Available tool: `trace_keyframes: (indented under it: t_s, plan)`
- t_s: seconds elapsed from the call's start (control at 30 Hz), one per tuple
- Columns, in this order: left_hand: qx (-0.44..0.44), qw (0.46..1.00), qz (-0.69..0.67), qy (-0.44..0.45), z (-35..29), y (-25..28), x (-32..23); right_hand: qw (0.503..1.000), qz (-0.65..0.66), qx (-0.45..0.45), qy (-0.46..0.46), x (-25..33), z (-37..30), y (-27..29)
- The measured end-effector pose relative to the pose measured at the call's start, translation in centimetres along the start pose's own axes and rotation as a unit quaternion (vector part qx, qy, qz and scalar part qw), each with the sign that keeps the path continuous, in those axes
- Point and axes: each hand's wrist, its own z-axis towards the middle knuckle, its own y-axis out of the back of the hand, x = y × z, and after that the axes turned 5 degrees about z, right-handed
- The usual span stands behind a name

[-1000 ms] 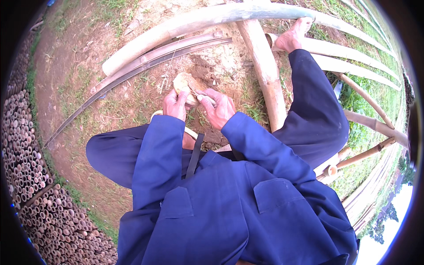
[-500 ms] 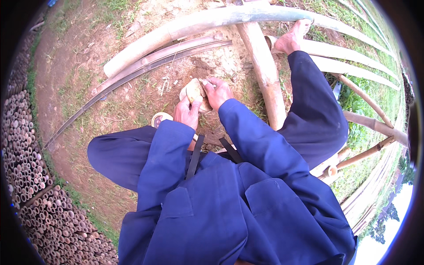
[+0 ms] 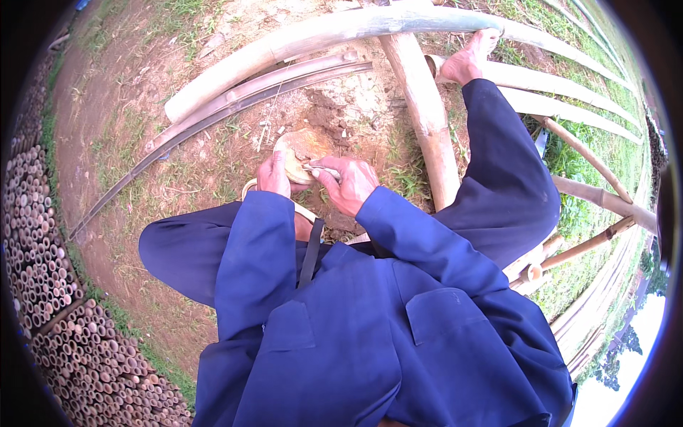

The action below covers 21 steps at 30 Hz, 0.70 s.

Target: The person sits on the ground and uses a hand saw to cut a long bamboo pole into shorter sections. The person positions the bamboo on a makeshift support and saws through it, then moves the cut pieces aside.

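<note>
My left hand (image 3: 274,174) is closed on the left edge of a pale, roughly round, flat piece (image 3: 308,144) with a brownish middle; its exact kind I cannot tell. At the piece's lower right edge, my right hand (image 3: 350,186) pinches a small, slim, pale object (image 3: 324,171), partly hidden by the fingers. Both hands are close together above the ground between my legs. Below my left hand shows a pale, curved-rimmed object (image 3: 304,212), mostly covered by the hand and sleeve.
A thick bamboo pole (image 3: 284,48) arches across the far side, with my bare right foot against it. Dark split bamboo strips (image 3: 235,107) lie nearer. Another pole (image 3: 425,117) runs toward my right leg. Stacked cut bamboo (image 3: 107,363) fills the left edge.
My right hand has moved down and slightly right, and my left hand slightly left. The round piece's brownish face now shows more widely; the slim object is now visible between my right fingers.
</note>
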Motion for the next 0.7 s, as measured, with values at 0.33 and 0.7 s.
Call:
trace_keyframes:
  t_s: [0.33,0.7]
  plan:
    - [-0.081,0.981,0.147,-0.094,-0.9,-2.5,0.9,0.998,0.007,-0.056,-0.041,0.0,0.7,-0.6]
    - [-0.066,0.971,0.197,-0.115,-0.9,-2.2,0.8,0.994,-0.018,-0.058,-0.093,-0.3,3.7,-0.1]
